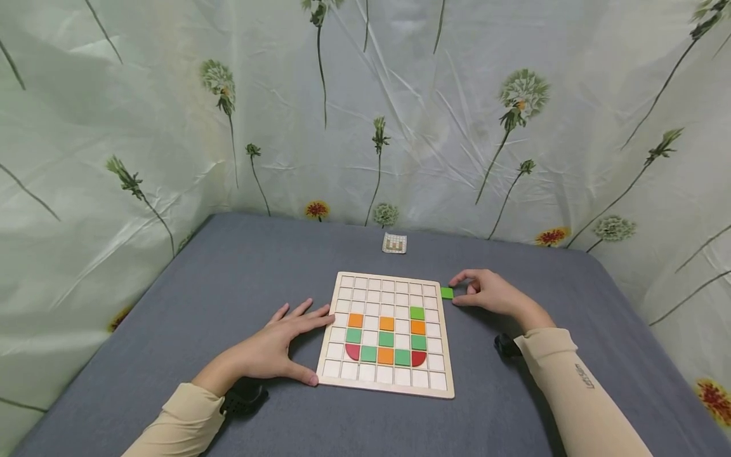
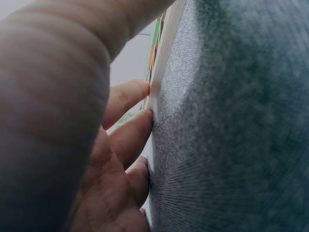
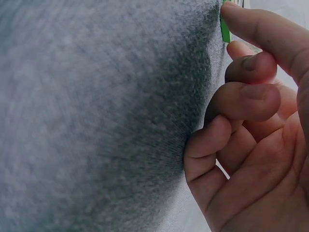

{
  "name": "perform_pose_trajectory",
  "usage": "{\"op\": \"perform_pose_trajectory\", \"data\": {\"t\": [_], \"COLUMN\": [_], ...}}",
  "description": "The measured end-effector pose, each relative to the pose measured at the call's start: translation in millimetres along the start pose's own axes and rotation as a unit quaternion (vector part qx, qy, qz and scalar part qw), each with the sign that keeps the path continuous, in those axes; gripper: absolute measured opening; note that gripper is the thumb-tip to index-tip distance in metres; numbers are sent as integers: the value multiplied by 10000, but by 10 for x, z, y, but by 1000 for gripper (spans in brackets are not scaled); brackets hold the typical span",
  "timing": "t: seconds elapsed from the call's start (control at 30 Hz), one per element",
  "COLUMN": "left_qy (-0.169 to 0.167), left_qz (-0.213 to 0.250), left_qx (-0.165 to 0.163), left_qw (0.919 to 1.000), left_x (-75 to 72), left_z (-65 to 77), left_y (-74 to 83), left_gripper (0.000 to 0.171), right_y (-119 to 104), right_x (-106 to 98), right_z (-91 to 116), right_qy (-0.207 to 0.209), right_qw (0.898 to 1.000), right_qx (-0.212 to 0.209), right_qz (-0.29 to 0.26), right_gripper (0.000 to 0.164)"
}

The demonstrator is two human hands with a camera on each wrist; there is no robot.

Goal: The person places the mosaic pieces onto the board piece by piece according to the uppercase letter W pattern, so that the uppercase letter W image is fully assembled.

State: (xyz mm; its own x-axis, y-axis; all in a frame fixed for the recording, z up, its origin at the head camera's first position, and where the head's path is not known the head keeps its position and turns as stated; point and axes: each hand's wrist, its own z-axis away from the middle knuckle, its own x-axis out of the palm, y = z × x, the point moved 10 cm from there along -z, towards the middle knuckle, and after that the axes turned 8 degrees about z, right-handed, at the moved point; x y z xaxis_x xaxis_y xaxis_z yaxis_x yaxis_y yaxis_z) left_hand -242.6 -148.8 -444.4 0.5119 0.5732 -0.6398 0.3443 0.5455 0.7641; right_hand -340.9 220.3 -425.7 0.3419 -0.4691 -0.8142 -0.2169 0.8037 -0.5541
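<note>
A pale wooden grid board (image 1: pixel 391 391) lies on the table, with orange, green and red tiles set in several of its cells. My left hand (image 1: pixel 271 346) has its fingers spread, and its fingertips and thumb touch the board's left edge. The left wrist view shows fingertips (image 2: pixel 142 118) against that edge. Just off the board's upper right side, my right hand (image 1: pixel 493 293) pinches a bright green square tile (image 1: pixel 447 292) between thumb and forefinger. In the right wrist view the green tile (image 3: pixel 225 28) shows only in part, and the other fingers are curled.
Behind the board lies a small card with a grid pattern (image 1: pixel 395 244). A grey-blue cloth (image 1: pixel 257 260) covers the table. At the back and sides hangs a pale curtain (image 1: pixel 434 127) printed with dandelions.
</note>
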Motion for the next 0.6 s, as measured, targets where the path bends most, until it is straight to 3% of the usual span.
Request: {"op": "perform_pose_trajectory", "data": {"t": [0.6], "left_qy": [26], "left_qz": [-2], "left_qx": [0], "left_qw": [10000], "left_x": [6], "left_z": [1], "left_y": [0], "left_gripper": [108], "right_y": [-8], "right_x": [23], "right_z": [-28], "right_qy": [-7], "right_qw": [9998], "right_qx": [17], "right_qz": [220], "right_gripper": [36]}}
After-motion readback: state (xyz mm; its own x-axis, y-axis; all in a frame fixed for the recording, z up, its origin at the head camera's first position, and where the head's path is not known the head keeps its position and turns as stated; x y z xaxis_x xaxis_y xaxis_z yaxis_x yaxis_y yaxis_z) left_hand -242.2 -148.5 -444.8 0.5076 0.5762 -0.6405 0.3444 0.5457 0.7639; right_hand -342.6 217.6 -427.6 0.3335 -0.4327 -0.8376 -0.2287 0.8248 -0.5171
